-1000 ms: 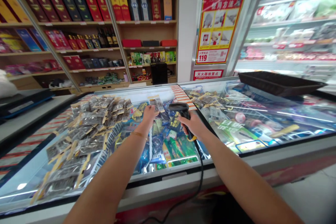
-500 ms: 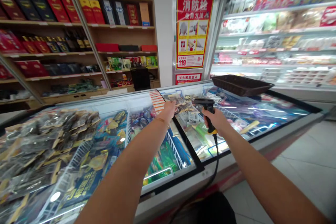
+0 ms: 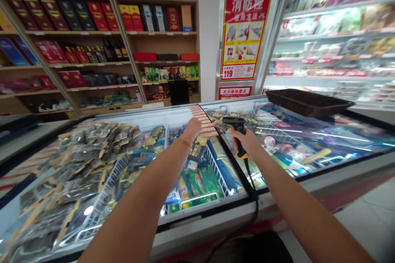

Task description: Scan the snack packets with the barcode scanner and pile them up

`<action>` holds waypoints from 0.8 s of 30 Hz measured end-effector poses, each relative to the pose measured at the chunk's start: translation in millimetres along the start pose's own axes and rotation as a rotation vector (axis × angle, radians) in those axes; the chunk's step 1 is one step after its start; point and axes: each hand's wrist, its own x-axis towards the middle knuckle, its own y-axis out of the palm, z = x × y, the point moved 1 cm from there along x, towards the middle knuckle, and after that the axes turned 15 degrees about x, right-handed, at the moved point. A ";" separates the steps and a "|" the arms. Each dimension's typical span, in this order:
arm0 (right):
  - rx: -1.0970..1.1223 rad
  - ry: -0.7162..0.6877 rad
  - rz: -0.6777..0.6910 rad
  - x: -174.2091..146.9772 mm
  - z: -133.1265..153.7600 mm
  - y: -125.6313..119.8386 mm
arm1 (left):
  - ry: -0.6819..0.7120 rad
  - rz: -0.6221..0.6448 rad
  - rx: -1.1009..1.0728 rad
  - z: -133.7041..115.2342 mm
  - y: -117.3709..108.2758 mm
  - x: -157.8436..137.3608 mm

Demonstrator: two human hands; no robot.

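My right hand (image 3: pixel 245 141) grips a black and yellow handheld barcode scanner (image 3: pixel 234 121), its head pointing left over the freezer glass and its cable hanging down over the front edge. My left hand (image 3: pixel 193 128) is closed above the chest freezer (image 3: pixel 212 209), beside an orange-and-white striped strip (image 3: pixel 206 123). Whatever its fingers hold, if anything, is hidden. Just below that hand shows a dark packet with gold print (image 3: pixel 197 150); I cannot tell whether they touch. Green packets (image 3: pixel 197 183) lie in a white wire basket underneath.
Many clear packs with brown edges (image 3: pixel 92 152) are heaped on the glass at left. A dark brown tray (image 3: pixel 308 102) rests on the freezer's right side. Behind stand wooden shelves of boxes (image 3: pixel 83 12), a red fire-hydrant sign (image 3: pixel 245 35) and a lit refrigerated display (image 3: pixel 333 45).
The view has turned left. My left hand has drawn back left from the packets near the black divider. My right hand still holds the scanner, now closer to the divider.
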 end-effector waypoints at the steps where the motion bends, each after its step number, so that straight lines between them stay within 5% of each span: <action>1: 0.001 0.011 0.022 -1.8 -2.8 10.4 | -0.016 -0.017 0.064 9.9 -18.7 0.2; 9: -0.014 0.022 0.193 -20.8 -31.4 83.7 | -0.102 -0.313 0.494 75.5 -187.1 -12.3; 14: -0.006 0.020 0.239 -29.1 -54.3 100.6 | -0.217 -0.460 0.984 122.2 -268.9 -18.5; 18: -0.089 0.002 0.262 -30.9 -68.3 95.4 | -0.357 -0.449 1.058 155.0 -302.4 -20.7; 24: -0.108 0.007 0.233 -27.3 -77.1 89.0 | -0.410 -0.395 0.988 162.8 -312.3 -16.0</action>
